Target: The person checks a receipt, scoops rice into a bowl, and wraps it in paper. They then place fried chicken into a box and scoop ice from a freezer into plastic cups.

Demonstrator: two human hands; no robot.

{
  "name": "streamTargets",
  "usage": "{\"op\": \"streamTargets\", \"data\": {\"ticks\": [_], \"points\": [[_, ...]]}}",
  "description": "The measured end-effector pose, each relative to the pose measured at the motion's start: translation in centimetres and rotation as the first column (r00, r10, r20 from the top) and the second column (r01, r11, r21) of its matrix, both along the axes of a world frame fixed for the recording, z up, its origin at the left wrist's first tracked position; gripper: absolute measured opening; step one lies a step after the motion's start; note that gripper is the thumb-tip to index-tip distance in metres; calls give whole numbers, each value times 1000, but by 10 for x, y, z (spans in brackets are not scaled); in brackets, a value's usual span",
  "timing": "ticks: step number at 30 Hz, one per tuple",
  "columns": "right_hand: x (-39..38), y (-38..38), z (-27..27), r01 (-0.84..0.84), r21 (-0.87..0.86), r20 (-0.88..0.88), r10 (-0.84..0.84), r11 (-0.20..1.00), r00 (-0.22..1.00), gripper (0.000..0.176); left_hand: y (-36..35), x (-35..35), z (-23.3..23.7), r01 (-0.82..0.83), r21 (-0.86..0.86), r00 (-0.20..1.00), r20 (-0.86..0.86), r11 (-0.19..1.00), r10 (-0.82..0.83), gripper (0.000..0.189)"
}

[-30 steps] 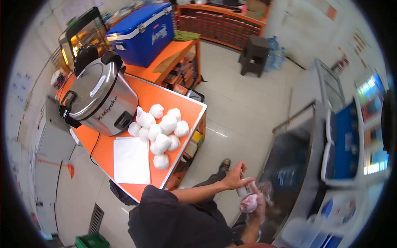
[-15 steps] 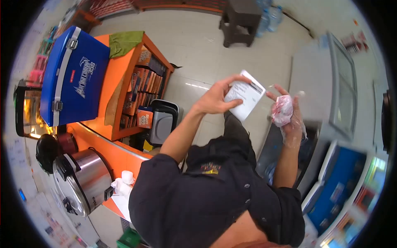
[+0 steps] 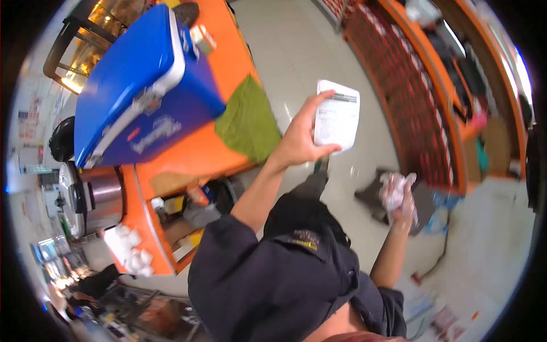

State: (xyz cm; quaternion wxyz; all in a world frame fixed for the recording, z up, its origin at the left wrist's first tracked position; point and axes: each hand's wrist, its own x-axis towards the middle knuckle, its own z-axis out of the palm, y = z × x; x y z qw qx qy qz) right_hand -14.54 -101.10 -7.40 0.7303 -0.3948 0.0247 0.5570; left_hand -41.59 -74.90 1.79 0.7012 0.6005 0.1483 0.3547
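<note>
My left hand [image 3: 297, 139] grips a white printed paper slip [image 3: 337, 125] by its left edge, thumb in front below and fingertips over the top. The slip faces me, its print too small to read. To the right and lower, my right hand [image 3: 405, 210] wears a clear plastic glove. Its fingers curl around a crumpled whitish-pink plastic bundle [image 3: 392, 192]; what is inside cannot be made out. The hands are well apart, both held above the tiled floor.
At left, a blue cooler box [image 3: 137, 97] and a green cloth [image 3: 249, 119] lie on an orange counter [image 3: 185, 149]. A steel rice cooker [image 3: 105, 196] and white wads [image 3: 135, 251] are nearer. A dark stool [image 3: 370, 199] and orange shelving [image 3: 424, 48] stand at right.
My view and body have turned rightward, bringing the orange shelving into view and the fridge out of it. The slip and bundle stay in my hands; the bundle hand is lower.
</note>
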Motion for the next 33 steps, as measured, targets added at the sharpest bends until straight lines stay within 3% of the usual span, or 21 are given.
{"op": "streamTargets", "data": {"ticks": [1,2,4,5,7,9,12,14,15,16,17,18,20,21,22,25,28,29,31,32,33], "points": [[17,45,12,121,-112,38,-118,986,992,45,52,28,-5,-54,59,998,38,997,52,101],[47,79,5,89,-142,-12,-92,986,996,42,82,46,-3,-128,132,991,45,983,123,101],[97,125,-7,42,-262,-67,-61,964,996,39,130,79,1,-264,26,964,-6,964,264,100],[123,163,-15,51,-271,-57,-69,961,996,40,182,97,8,-330,20,944,-15,944,330,100],[182,230,-30,-148,-190,-139,123,971,983,48,260,120,15,-398,160,900,-122,903,419,100],[202,321,12,-61,-296,-136,21,953,990,51,341,147,10,-456,244,842,-193,856,504,99],[266,442,0,-57,-165,-33,52,985,998,52,441,178,-10,-575,336,723,-218,746,655,96],[301,548,15,-6,-266,-12,2,964,1000,51,507,194,-31,-617,420,631,-242,666,737,94],[314,612,18,14,-285,-9,-17,958,1000,51,547,207,-37,-686,356,585,-248,634,772,92],[342,661,10,-58,-198,-150,29,978,988,49,574,213,-43,-736,284,547,-285,615,787,91],[362,712,2,-231,-149,-92,219,962,971,44,600,214,-48,-779,209,514,-326,591,793,90],[374,770,-1,-333,-138,-61,328,933,943,41,629,209,-51,-779,386,370,-355,495,859,90],[377,883,1,-535,-135,81,547,834,833,35,690,184,-71,-799,465,144,-466,380,873,97],[363,944,11,-627,-144,184,643,766,743,33,723,169,-79,-799,507,27,-509,325,860,101],[348,1003,17,-711,-165,286,723,683,628,30,762,150,-82,-868,416,5,-540,272,842,111],[282,1183,2,-771,-477,432,876,423,213,28,922,85,-95,-753,647,-270,-471,120,840,123],[162,1323,13,-879,-463,470,873,119,-129,33,1101,35,-62,-851,525,-464,-725,-28,508,129],[123,1363,0,-925,-380,567,795,22,-214,35,1142,7,-67,-852,523,-471,-785,26,402,131],[47,1454,-36,-947,-241,765,560,-211,-319,40,1228,-50,-102,-859,500,-478,-859,107,183,135],[18,1483,-28,-962,-153,628,729,-228,-273,44,1244,-76,-155,-771,623,-592,-778,132,211,124],[-15,1507,-18,-974,-75,437,871,-213,-224,49,1236,-73,-147,-740,671,-642,-724,43,252,113]]}}
